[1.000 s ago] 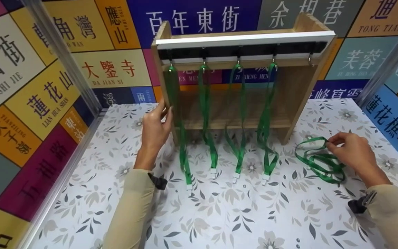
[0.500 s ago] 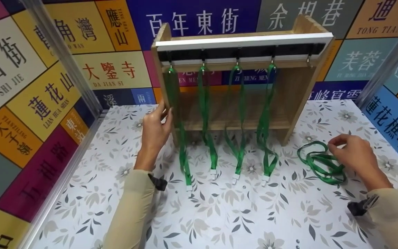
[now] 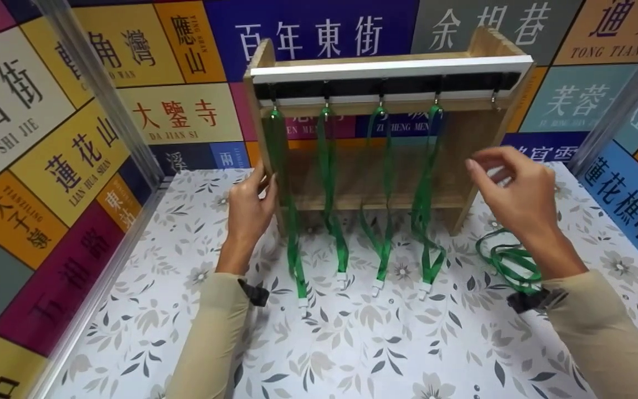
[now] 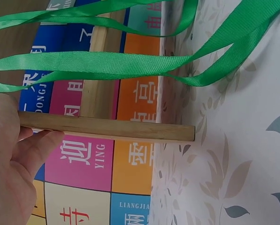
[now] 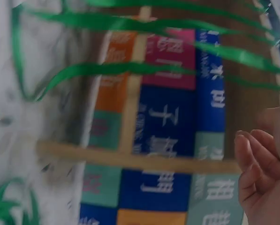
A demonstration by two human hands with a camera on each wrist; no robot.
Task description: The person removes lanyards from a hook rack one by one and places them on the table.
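My left hand (image 3: pixel 250 205) grips the left side panel (image 4: pixel 107 127) of a wooden rack, thumb in front and fingers behind. The rack carries a white-edged black strip (image 3: pixel 352 81) with metal hooks. From it hang several green lanyards (image 3: pixel 327 166) with white clips at their lower ends. The rightmost hook (image 3: pixel 494 101) bears no lanyard. My right hand (image 3: pixel 524 194) is raised by the rack's right side panel (image 3: pixel 488 133), thumb and fingers bent and apart, with nothing between them. Beneath that wrist a loosely coiled green lanyard (image 3: pixel 510 253) lies on the table, partly hidden by my forearm.
The table (image 3: pixel 363 354) wears a white cover printed with grey leaves and flowers. Behind and beside it stand wall panels (image 3: pixel 308 33) of coloured signs. A clear corner strip (image 3: pixel 103 83) runs along the left wall edge.
My right hand has let go of the coiled lanyard, leaving it on the table, and moved up and left toward the rack. The rack has tilted slightly; my left hand keeps its grip.
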